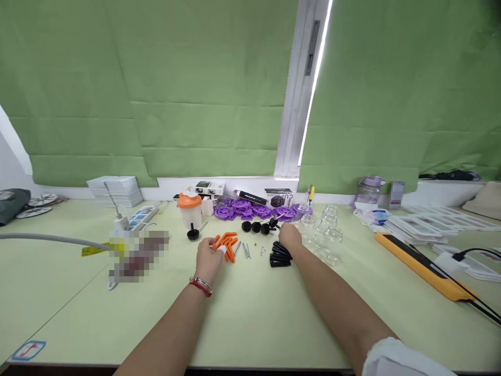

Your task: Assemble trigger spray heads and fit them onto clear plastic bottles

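Note:
My left hand (208, 258) is at the left end of a pile of orange angled pieces (228, 242). Its fingers close around the end of one, and a white wrap covers the thumb tip. My right hand (290, 236) is closed, with a black round part on a stem (273, 223) at its fingertips; the fingers themselves are mostly hidden. Several black round parts (256, 227) lie in a row left of it. Black tapered tubes (280, 256) are just below that hand. Between the hands lie long screws (246, 250) and tiny metal bits (262, 251).
Purple openwork discs (242, 208) and small boxes line the back. Clear cups (327, 235) stand right of my right hand. At left are an orange-lidded cup (190, 210), a black stemmed part (193, 232) and a power strip (141, 218); an orange-yellow bar (422, 267) lies far right.

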`<move>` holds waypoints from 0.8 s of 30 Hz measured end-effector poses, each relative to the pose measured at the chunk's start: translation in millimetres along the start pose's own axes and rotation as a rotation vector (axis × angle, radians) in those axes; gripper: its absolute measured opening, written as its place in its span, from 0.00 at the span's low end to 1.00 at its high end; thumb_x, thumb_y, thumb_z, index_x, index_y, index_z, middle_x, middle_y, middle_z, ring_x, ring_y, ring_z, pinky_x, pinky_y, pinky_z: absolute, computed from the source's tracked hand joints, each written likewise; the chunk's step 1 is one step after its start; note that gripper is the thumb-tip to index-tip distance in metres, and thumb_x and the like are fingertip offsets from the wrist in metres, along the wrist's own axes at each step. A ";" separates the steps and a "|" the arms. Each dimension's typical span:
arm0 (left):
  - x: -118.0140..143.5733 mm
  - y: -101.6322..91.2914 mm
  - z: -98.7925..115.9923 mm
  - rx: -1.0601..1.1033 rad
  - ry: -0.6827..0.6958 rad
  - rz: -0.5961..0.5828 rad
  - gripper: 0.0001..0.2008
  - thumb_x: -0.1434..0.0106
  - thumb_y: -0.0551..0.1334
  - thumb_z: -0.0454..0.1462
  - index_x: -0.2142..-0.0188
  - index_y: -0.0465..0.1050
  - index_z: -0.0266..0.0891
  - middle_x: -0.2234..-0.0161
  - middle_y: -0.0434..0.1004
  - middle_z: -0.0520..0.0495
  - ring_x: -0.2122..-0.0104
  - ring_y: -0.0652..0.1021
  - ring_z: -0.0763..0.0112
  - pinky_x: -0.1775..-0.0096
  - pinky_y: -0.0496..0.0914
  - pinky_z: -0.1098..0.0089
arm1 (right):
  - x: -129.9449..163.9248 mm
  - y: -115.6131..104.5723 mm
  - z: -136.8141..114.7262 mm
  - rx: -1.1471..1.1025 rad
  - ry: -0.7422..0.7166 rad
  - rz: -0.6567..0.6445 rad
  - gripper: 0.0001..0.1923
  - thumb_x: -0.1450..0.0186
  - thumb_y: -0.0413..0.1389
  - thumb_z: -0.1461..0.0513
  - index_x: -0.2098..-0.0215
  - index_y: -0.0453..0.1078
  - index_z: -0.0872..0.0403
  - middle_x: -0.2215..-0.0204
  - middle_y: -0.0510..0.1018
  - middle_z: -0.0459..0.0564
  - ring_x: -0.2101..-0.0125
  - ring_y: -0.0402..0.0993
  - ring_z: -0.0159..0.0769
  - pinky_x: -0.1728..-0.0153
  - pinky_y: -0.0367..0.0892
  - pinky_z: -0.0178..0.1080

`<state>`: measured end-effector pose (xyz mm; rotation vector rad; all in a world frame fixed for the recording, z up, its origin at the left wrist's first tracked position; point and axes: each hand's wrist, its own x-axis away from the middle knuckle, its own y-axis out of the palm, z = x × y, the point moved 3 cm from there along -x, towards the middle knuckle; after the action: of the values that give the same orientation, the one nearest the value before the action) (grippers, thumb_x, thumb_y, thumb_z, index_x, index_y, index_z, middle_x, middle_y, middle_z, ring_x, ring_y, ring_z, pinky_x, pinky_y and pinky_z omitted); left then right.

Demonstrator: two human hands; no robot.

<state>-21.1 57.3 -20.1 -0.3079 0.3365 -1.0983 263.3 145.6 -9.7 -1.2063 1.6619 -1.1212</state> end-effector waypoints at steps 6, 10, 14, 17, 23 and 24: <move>-19.4 -22.8 28.7 -0.439 -0.001 0.104 0.20 0.49 0.60 0.41 0.54 0.68 0.45 0.47 0.62 0.39 0.49 0.66 0.48 0.51 0.60 0.52 | 4.1 0.9 -1.3 0.035 -0.041 -0.019 0.09 0.39 0.51 0.69 0.64 0.72 0.58 0.63 0.77 0.59 0.62 0.75 0.42 0.67 0.66 0.35; -45.9 -32.2 26.6 -0.663 0.027 0.077 0.26 0.51 0.60 0.38 0.50 0.67 0.46 0.46 0.58 0.36 0.46 0.61 0.43 0.51 0.58 0.50 | 8.0 -2.6 -4.7 0.055 -0.047 -0.033 0.11 0.40 0.49 0.72 0.64 0.72 0.58 0.63 0.77 0.59 0.62 0.76 0.42 0.67 0.65 0.35; -72.6 -33.2 2.6 -0.761 0.055 -0.027 0.26 0.49 0.58 0.37 0.48 0.66 0.47 0.47 0.59 0.35 0.46 0.63 0.43 0.52 0.59 0.51 | 11.3 -7.9 -9.6 0.068 -0.069 -0.044 0.12 0.40 0.49 0.73 0.64 0.72 0.58 0.63 0.77 0.59 0.62 0.76 0.41 0.67 0.65 0.35; -81.5 -32.1 -12.2 -0.768 0.064 -0.079 0.26 0.48 0.57 0.36 0.47 0.66 0.47 0.48 0.61 0.35 0.49 0.67 0.47 0.52 0.59 0.52 | 12.8 -11.7 -12.2 0.082 -0.078 -0.047 0.13 0.40 0.49 0.73 0.64 0.72 0.58 0.63 0.77 0.59 0.62 0.76 0.41 0.67 0.65 0.35; -75.5 -36.3 -14.6 -0.815 0.091 -0.054 0.26 0.46 0.55 0.34 0.47 0.67 0.45 0.52 0.63 0.34 0.52 0.69 0.47 0.53 0.61 0.54 | 19.5 -20.5 -20.6 0.115 -0.091 -0.043 0.14 0.39 0.48 0.73 0.62 0.72 0.58 0.63 0.77 0.59 0.61 0.76 0.42 0.66 0.65 0.36; -73.7 -37.7 -13.7 -0.806 0.079 -0.049 0.25 0.47 0.55 0.34 0.47 0.67 0.45 0.52 0.63 0.34 0.53 0.70 0.48 0.55 0.62 0.55 | 21.6 -22.5 -23.3 0.119 -0.091 -0.046 0.14 0.40 0.48 0.73 0.61 0.72 0.58 0.62 0.77 0.60 0.61 0.76 0.42 0.65 0.65 0.36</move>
<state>-87.9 106.9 -9.0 -0.9899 0.8442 -0.9826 242.6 126.0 16.7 -1.2064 1.4847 -1.1596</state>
